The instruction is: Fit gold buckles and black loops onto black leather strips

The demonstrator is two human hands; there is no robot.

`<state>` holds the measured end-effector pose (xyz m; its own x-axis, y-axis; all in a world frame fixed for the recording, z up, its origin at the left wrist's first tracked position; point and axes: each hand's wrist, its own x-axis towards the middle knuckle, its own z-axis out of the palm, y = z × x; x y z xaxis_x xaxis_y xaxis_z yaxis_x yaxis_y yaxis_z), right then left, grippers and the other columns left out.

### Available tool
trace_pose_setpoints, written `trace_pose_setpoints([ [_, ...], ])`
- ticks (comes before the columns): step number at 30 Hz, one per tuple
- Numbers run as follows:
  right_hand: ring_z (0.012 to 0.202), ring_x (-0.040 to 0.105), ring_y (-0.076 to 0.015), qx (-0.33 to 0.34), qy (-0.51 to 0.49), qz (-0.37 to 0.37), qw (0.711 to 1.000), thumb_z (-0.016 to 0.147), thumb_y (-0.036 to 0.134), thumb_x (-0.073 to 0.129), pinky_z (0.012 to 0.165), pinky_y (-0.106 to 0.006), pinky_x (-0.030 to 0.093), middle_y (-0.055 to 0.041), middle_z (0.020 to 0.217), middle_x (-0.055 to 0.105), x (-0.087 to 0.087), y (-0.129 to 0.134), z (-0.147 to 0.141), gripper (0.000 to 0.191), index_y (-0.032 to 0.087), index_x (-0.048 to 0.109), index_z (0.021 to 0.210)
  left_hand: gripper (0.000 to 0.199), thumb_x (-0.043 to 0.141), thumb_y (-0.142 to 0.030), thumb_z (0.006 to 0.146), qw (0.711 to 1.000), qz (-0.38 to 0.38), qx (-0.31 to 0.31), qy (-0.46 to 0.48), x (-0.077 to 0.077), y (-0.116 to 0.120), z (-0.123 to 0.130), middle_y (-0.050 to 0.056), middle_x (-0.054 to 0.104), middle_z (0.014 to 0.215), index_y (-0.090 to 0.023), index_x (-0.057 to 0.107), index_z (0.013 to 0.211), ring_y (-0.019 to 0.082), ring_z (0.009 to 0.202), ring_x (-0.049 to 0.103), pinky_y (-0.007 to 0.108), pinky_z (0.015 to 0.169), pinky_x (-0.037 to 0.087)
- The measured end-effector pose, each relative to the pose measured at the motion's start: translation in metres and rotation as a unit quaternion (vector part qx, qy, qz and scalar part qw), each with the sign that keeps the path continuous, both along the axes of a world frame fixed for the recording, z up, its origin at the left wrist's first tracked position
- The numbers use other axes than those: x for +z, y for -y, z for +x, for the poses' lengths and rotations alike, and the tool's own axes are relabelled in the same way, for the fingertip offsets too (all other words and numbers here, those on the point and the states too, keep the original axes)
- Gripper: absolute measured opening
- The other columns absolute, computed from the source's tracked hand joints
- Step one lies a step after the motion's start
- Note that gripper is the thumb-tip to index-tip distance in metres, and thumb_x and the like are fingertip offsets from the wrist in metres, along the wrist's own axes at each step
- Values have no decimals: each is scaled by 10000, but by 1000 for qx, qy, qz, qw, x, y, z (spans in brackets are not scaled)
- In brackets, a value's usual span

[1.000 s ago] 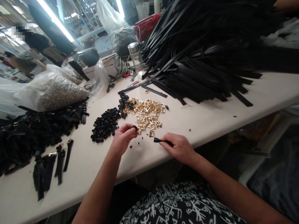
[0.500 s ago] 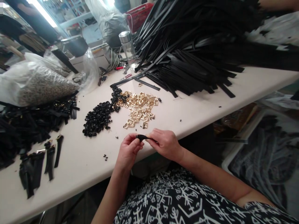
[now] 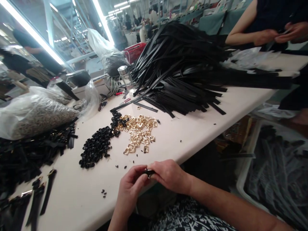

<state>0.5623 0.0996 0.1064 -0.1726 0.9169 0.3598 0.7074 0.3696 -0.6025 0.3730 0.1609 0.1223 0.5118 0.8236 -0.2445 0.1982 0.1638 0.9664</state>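
Note:
Near the table's front edge, my left hand (image 3: 133,181) pinches one end of a small black strap piece (image 3: 149,172). My right hand (image 3: 168,175) grips the same piece from the other side, and the two hands nearly touch. Most of the piece is hidden by my fingers. Beyond my hands lies a pile of gold square buckles (image 3: 141,128), some overlapping a heap of small black loops (image 3: 96,147) on the left. Several finished-looking black strap pieces (image 3: 48,192) with gold parts rest at the lower left.
Long black strips (image 3: 187,93) are heaped at the back of the table (image 3: 192,131). A glass bottle (image 3: 126,78) stands beside them. Filled plastic bags (image 3: 43,110) lie left. A person's hands (image 3: 284,35) are at the upper right. A bin (image 3: 243,179) sits below right.
The camera view has tilted upward, so table items appear lower and the other person's hands show. My hands have drawn closer together around the black piece, which shows less than before.

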Motion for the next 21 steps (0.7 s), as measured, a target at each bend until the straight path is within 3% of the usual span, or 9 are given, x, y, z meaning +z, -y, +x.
trace_pose_setpoints([
  [4, 852, 713, -186, -2, -52, -66, 996, 973, 371, 553, 724, -258, 512, -54, 1004, 753, 1, 4, 0, 489, 202, 434, 1417, 289, 757, -386, 769, 998, -35, 50, 31, -7, 4, 2, 12, 703, 755, -196, 699, 979, 149, 637, 633, 270, 637, 531],
  [8, 803, 713, -198, 16, -58, -95, 994, 961, 425, 565, 711, -274, 520, -72, 977, 757, -1, 5, 1, 598, 181, 377, 1473, 230, 785, -376, 719, 1000, -23, 18, 7, -8, 8, 8, 10, 687, 716, -185, 692, 807, 162, 675, 620, 258, 636, 518],
  [10, 865, 712, -203, 18, -85, -85, 993, 946, 457, 582, 753, -282, 528, -87, 1041, 747, -1, 5, 1, 571, 181, 444, 1426, 216, 784, -368, 719, 999, -17, 30, -4, -5, 9, 11, 4, 683, 714, -187, 685, 783, 161, 684, 616, 252, 639, 509],
  [13, 951, 696, -189, 36, -137, -70, 987, 967, 418, 554, 816, -271, 520, -69, 1082, 736, 1, 5, 2, 350, 200, 599, 1236, 187, 765, -349, 746, 999, -7, 37, -7, 0, 10, 14, 8, 690, 729, -184, 687, 791, 158, 689, 614, 252, 657, 501],
  [16, 848, 684, -159, 35, -151, -89, 984, 986, 325, 515, 749, -248, 502, -26, 934, 732, 3, 4, 6, 189, 206, 657, 1025, 171, 717, -340, 790, 1000, -12, 5, 7, 5, 8, 14, 15, 686, 700, -174, 688, 818, 152, 654, 612, 254, 642, 492],
  [21, 659, 590, -144, 24, -96, -112, 989, 923, 213, 512, 614, -251, 428, -4, 731, 635, 9, 1, 14, 151, 188, 604, 806, 154, 686, -318, 810, 1000, -15, 7, 10, 9, 1, 10, 16, 682, 676, -165, 678, 830, 141, 642, 619, 245, 644, 489],
])
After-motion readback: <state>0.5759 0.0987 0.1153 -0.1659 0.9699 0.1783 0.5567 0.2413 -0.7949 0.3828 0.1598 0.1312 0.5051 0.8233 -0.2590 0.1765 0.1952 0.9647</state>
